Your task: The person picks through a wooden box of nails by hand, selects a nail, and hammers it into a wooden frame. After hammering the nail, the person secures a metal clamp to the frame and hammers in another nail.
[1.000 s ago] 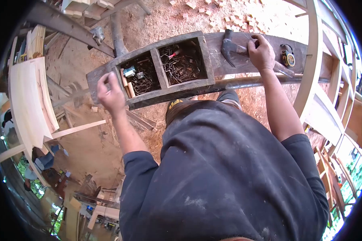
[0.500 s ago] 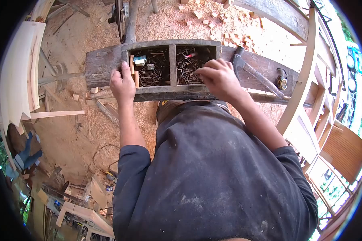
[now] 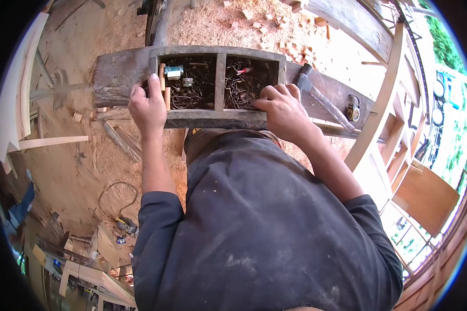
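Upper centre of frame: wooden box (image 3: pixel 218 119), two compartments. Left hand (image 3: pixel 148 106) wraps closed around its left end wall. Right hand (image 3: pixel 283 111) curls into the right compartment over nails (image 3: pixel 244 85); whether it grips any, cannot tell. Hammer (image 3: pixel 321 98) lies just right.

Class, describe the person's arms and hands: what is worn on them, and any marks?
Both the left hand and right hand are bare: no gloves, rings or watch visible. Dark charcoal sleeves end near the elbows, their cloth flecked with pale dust.
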`<state>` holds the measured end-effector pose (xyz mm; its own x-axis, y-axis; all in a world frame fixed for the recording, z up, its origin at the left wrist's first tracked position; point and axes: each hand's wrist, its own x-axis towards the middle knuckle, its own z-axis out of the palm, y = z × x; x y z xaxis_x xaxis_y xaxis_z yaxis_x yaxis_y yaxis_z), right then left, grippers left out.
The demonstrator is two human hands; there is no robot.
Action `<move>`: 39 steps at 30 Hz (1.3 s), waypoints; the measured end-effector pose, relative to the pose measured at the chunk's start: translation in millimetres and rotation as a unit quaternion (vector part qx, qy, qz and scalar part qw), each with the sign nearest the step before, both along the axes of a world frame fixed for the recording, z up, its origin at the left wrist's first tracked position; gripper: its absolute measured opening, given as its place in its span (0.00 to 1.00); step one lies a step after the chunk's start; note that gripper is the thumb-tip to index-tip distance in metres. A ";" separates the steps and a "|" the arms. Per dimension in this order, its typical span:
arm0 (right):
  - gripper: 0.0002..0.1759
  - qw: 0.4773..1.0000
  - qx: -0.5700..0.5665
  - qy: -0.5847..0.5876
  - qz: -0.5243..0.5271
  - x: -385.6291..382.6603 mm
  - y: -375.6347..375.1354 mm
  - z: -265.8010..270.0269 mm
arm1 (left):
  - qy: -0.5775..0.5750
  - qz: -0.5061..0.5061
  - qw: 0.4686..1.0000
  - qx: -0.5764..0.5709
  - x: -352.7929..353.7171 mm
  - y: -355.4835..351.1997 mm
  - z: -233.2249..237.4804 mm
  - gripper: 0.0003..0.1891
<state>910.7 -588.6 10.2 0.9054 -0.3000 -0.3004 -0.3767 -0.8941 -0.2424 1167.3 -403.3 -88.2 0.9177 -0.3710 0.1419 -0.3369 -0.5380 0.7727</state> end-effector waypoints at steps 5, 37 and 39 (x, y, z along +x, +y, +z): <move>0.20 0.999 -0.035 -0.001 0.028 3.5 5.4 0.1 | 0.039 0.011 0.999 0.015 -1.7 2.0 3.8 0.23; 0.09 0.924 0.257 -0.149 -0.240 16.7 -34.6 6.4 | 0.030 0.035 0.999 0.001 -6.2 -1.1 8.0 0.22; 0.12 0.812 0.440 -0.225 -0.311 6.4 -42.0 2.5 | 0.027 0.033 0.999 0.005 -4.9 -2.5 9.5 0.23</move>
